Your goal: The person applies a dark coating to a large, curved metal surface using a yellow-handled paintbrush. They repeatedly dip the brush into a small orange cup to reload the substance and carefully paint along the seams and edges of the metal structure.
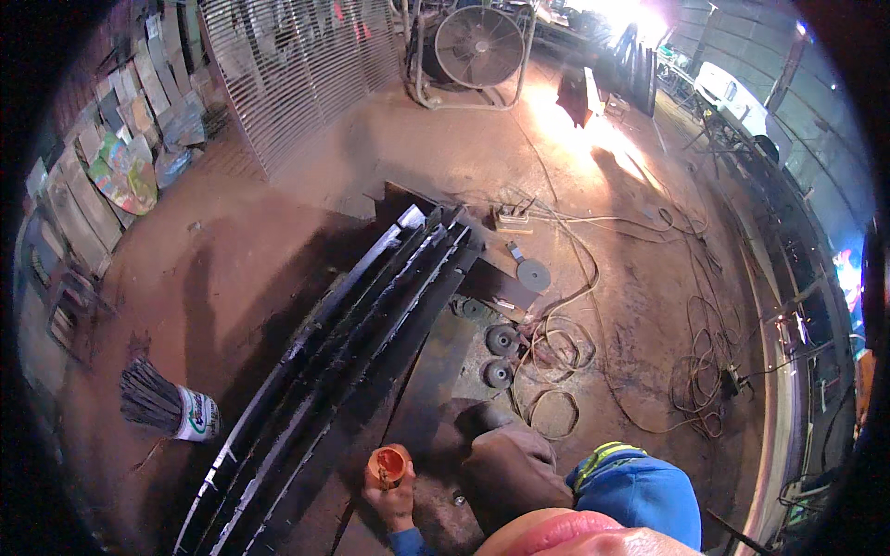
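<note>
One small orange cup (388, 465) upright in the curled left hand (393, 500), right hand apparently unseen.

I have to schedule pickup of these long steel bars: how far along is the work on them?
Done: the long steel bars lie bundled on the floor, all dark. In hand: the left hand grips a small orange pot beside them, and the right hand rests low nearby. Left: unclear, since discs and cables are not yet packed up.

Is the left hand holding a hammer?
No, the left hand grips a small orange cup-shaped container, beside the long dark metal bars.
</note>
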A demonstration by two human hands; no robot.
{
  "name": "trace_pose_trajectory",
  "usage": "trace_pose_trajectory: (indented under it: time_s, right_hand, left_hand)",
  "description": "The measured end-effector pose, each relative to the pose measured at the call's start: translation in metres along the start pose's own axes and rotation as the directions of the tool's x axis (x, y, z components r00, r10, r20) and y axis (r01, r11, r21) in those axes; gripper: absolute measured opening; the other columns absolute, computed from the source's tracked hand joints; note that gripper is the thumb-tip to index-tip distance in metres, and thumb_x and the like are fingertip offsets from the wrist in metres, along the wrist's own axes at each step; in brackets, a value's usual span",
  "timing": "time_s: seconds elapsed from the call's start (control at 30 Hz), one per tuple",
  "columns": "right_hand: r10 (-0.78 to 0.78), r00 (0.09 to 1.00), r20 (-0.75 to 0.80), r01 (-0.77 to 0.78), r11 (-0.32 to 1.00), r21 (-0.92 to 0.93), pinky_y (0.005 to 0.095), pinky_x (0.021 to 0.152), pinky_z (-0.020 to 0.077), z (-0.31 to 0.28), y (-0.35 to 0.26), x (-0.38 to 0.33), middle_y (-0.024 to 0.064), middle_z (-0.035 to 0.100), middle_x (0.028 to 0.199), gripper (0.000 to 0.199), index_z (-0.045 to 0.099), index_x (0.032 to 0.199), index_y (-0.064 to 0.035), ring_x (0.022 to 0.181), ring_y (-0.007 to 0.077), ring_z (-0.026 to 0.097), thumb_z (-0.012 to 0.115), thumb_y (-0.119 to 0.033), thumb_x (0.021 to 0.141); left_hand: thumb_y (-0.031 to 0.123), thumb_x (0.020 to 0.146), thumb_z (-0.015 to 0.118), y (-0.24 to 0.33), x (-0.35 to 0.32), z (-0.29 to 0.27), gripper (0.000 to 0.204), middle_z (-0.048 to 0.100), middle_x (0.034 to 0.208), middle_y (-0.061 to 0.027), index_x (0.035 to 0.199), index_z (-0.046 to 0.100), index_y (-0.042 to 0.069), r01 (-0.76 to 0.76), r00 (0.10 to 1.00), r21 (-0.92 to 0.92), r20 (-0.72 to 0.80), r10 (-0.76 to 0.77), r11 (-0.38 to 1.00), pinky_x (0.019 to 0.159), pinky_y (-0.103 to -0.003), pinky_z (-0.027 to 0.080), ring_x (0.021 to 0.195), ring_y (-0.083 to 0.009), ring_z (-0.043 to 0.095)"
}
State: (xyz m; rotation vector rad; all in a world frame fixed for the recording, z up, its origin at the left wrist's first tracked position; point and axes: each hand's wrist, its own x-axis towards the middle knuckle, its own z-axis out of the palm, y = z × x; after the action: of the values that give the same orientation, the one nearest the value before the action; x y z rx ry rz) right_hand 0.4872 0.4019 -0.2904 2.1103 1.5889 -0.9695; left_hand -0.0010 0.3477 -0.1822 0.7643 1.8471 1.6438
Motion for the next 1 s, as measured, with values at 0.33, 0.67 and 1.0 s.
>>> trace_pose_trajectory:
  time_s: [0.33,0.67,1.0]
  right_hand:
    - [0.132,0.983,0.132,-0.125,0.991,-0.056,0.0416,0.088,0.0432,-0.021,0.013,-0.037,0.0192,0.057,0.116,0.052,0.06,0.117,-0.0104,0.109,0.0307,0.054,0.073,-0.028,0.07]
    - [0.282,0.906,0.315,-0.226,0.953,-0.204,0.0402,0.082,0.0471,0.0,0.095,-0.12,0.0178,0.062,0.111,0.049,0.064,0.114,-0.0129,0.104,0.0271,0.059,0.075,-0.033,0.071]
    - [0.763,0.627,-0.154,-0.617,0.608,0.5,0.0385,0.091,0.0492,0.019,0.195,-0.166,0.0185,0.061,0.115,0.069,0.06,0.108,-0.0011,0.108,0.0318,0.059,0.087,-0.037,0.056]
  left_hand:
    - [0.018,0.065,0.083,0.01,0.041,0.007,0.058,0.064,0.1,-0.0092,0.113,0.057,-0.003,-0.012,0.997,-0.095,0.076,0.019,0.995,0.082,-0.03,0.049,0.091,-0.0176,0.062]
    - [0.015,0.064,0.082,0.06,0.077,-0.008,0.05,0.065,0.101,-0.0093,0.106,0.06,0.001,-0.212,0.903,-0.06,0.37,0.219,0.975,0.082,-0.032,0.051,0.092,-0.0182,0.063]
    - [0.015,0.069,0.078,0.102,0.075,-0.061,0.039,0.066,0.097,-0.0103,0.1,0.061,-0.001,-0.465,0.816,-0.016,0.381,0.435,0.885,0.079,-0.034,0.05,0.089,-0.023,0.064]
